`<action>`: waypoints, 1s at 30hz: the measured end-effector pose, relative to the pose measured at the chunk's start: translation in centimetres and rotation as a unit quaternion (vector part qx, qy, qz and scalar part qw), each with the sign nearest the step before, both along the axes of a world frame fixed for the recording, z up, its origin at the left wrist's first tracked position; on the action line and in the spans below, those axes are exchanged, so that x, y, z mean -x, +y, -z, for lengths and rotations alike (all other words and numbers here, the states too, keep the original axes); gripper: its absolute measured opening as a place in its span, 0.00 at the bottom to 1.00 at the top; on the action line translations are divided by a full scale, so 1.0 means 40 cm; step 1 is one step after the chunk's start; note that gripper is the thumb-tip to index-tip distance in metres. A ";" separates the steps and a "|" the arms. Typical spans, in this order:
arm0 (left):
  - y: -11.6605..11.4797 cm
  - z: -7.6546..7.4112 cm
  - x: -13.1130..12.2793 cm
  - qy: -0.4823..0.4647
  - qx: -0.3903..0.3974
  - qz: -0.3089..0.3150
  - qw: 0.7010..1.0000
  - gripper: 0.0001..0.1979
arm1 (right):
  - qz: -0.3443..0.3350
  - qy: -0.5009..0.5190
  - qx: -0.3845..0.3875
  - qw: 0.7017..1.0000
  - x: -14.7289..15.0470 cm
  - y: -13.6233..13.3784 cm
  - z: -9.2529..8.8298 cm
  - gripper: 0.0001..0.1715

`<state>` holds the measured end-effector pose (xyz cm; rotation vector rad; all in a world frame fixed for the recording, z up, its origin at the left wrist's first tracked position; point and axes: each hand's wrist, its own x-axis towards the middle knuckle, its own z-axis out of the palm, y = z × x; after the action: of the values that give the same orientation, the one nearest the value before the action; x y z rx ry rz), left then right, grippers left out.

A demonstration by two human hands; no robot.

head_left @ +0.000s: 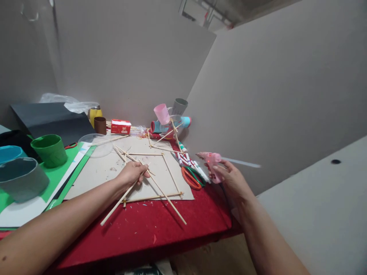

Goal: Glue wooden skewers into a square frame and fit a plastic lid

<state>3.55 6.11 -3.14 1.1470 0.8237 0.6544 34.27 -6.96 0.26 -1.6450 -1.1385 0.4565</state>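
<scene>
My left hand (131, 176) is closed around thin wooden sticks (170, 203) that cross each other near its fingertips. Their long ends reach past the hand toward the table's front edge. Beneath them, a frame of joined sticks (171, 172) lies on the beige board (186, 191), with glue-like lumps at its corners. On the right, my right hand (233, 178) grips a pink hot glue gun (213, 162) above the table's right side. Its nozzle points left, a whitish glue stick (243, 163) juts out behind, and a small red light glows on its body.
Orange-handled scissors (191, 179) and several markers (183, 157) lie near the glue gun. Behind stand a stick structure (162, 148), a pink paper cup (162, 114) and a red box (120, 126). Green paper cylinder (49, 151) and grey cylinder (23, 179) are left. Grey walls (275, 88) enclose the red table (137, 233).
</scene>
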 end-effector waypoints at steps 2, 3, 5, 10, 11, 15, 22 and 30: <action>0.000 -0.001 0.000 -0.001 0.002 0.001 1.000 0.18 | -0.028 0.063 -0.021 0.997 0.031 -0.015 -0.020 0.23; 0.000 -0.001 0.000 -0.001 0.003 0.001 1.000 0.18 | -0.046 0.091 -0.022 0.995 0.051 -0.021 -0.024 0.22; -0.001 -0.003 -0.001 -0.003 0.008 0.000 1.000 0.18 | -0.089 0.143 -0.002 0.986 0.095 -0.028 -0.023 0.21; -0.012 -0.015 -0.005 -0.015 0.036 0.004 0.999 0.15 | -0.175 0.234 0.054 0.955 0.197 -0.019 0.001 0.17; -0.016 -0.018 -0.007 -0.019 0.041 0.004 0.999 0.15 | -0.182 0.247 0.048 0.951 0.213 -0.011 0.001 0.16; -0.031 -0.039 -0.012 -0.036 0.043 0.000 0.998 0.13 | -0.202 0.236 0.000 0.951 0.280 0.033 -0.016 0.15; -0.055 -0.074 -0.002 -0.058 0.024 0.003 0.998 0.14 | -0.214 0.073 0.045 0.973 0.363 0.100 -0.022 0.17; -0.079 -0.053 0.009 -0.050 0.032 0.021 0.998 0.16 | -0.229 0.246 0.052 0.940 0.389 0.147 0.034 0.18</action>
<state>3.19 2.97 -1.03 1.0636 0.7286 0.6404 18.71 -1.07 -1.09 -1.2344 -1.1154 1.1748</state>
